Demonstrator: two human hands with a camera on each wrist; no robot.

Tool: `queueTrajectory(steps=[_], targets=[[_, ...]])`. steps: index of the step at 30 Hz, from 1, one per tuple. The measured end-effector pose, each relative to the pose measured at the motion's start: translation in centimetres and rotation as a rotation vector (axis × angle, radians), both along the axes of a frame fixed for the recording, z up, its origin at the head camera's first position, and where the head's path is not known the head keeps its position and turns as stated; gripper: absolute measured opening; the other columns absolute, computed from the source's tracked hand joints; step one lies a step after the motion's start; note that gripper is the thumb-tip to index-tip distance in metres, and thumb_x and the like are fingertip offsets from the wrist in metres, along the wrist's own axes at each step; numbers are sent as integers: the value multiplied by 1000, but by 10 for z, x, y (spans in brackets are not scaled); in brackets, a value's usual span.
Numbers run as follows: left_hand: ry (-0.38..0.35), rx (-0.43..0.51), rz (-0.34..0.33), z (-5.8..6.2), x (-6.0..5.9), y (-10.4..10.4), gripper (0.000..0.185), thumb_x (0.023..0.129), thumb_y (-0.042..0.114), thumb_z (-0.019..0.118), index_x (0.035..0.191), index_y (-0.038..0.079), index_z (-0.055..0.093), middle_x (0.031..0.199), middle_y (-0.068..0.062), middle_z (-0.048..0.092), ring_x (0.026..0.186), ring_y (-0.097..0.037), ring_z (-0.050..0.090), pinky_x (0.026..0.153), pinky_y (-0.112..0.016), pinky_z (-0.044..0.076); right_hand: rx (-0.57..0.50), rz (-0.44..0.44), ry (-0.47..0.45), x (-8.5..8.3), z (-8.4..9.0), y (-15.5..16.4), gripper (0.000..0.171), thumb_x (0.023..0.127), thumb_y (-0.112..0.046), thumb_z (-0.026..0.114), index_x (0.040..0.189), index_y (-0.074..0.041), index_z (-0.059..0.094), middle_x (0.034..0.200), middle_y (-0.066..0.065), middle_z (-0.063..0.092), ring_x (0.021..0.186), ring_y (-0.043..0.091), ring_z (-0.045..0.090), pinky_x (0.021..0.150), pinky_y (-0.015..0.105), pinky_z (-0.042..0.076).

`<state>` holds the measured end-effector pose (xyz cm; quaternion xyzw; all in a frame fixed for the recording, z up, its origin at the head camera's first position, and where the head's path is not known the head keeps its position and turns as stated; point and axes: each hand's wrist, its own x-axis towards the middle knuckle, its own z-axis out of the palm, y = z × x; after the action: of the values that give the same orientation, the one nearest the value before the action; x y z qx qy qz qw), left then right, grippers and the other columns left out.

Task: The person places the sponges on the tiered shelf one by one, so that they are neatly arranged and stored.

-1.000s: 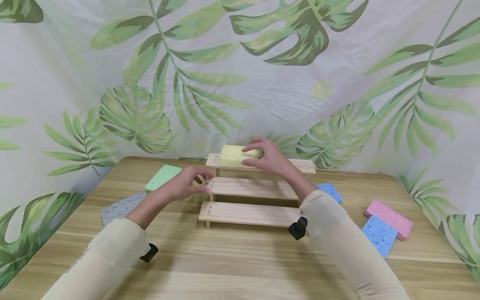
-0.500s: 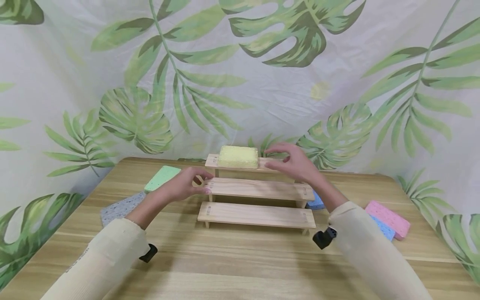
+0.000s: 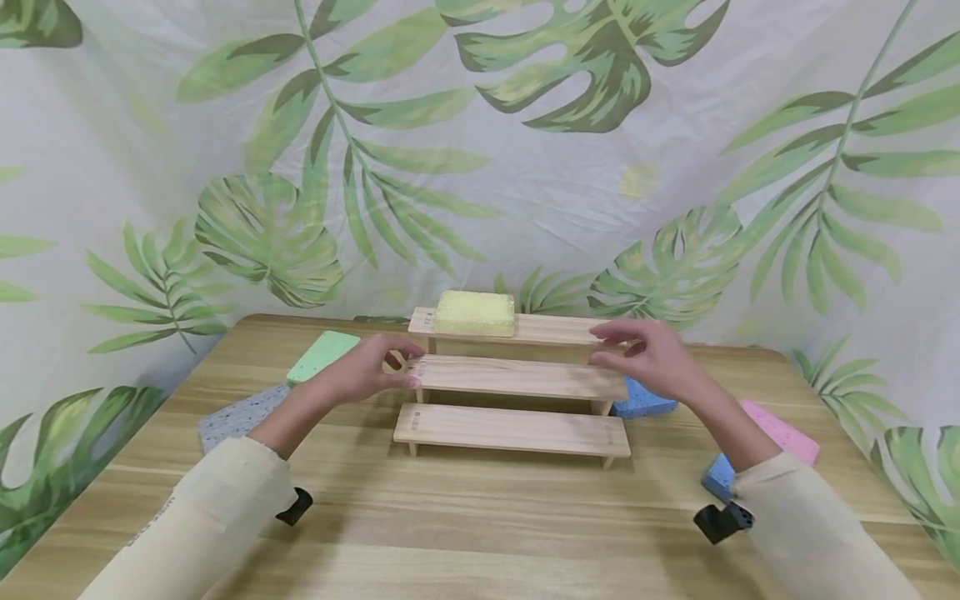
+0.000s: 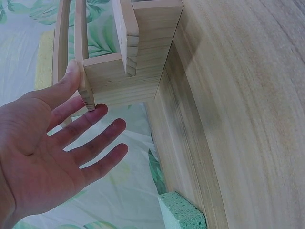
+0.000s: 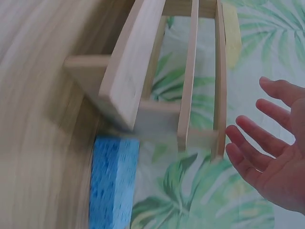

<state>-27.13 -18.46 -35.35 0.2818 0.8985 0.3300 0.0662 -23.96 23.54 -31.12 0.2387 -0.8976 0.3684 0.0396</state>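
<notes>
A three-tier wooden shelf (image 3: 517,375) stands mid-table, with a yellow sponge (image 3: 476,313) lying on the left part of its top tier. My left hand (image 3: 401,367) touches the left end of the middle tier; in the left wrist view my left hand (image 4: 76,114) has straight fingers, with thumb and forefinger against the plank end of the shelf (image 4: 143,47). My right hand (image 3: 626,346) hovers by the right end of the shelf, fingers relaxed and holding nothing. In the right wrist view my right hand (image 5: 267,143) is apart from the shelf (image 5: 133,81).
A green sponge (image 3: 324,356) and a grey sponge (image 3: 240,414) lie left of the shelf. A blue sponge (image 3: 645,400) sits behind its right leg. A pink sponge (image 3: 780,421) and another blue sponge (image 3: 718,477) lie at the right, partly behind my forearm. A leaf-print cloth backs the table.
My right hand has let go of the yellow sponge on the top tier and moved rightward to the shelf's right end. The left hand has stayed in place.
</notes>
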Motion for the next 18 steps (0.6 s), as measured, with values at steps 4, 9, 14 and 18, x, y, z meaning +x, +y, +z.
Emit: queueTrajectory(steps=[4,9,14,18], targets=[[9,3,-7,0,0,1,44,95,14,77,130,-9,65,127,-24,67,111,-41,64,96,-57,54,14,-40,24,10,0,18,36,99,-13,72,131,3,68,130,21,69,114,38,67,90,47,58],[3,6,3,-1,-1,0,44,94,13,78,130,-9,65,127,-24,67,111,-41,63,96,-57,54,25,-70,41,16,-4,41,35,99,-12,72,130,4,68,127,22,69,111,38,68,85,32,59],[0,6,3,-1,-1,0,44,95,14,78,130,-9,65,127,-24,66,111,-42,64,95,-56,55,69,-107,60,19,-13,67,34,99,-12,72,129,4,69,125,22,70,107,38,70,81,27,58],[-9,0,9,0,-2,1,44,95,15,77,131,-9,65,128,-24,66,111,-42,64,93,-52,56,112,-141,57,20,-20,89,32,98,-12,73,125,4,71,122,23,72,103,37,72,78,25,58]])
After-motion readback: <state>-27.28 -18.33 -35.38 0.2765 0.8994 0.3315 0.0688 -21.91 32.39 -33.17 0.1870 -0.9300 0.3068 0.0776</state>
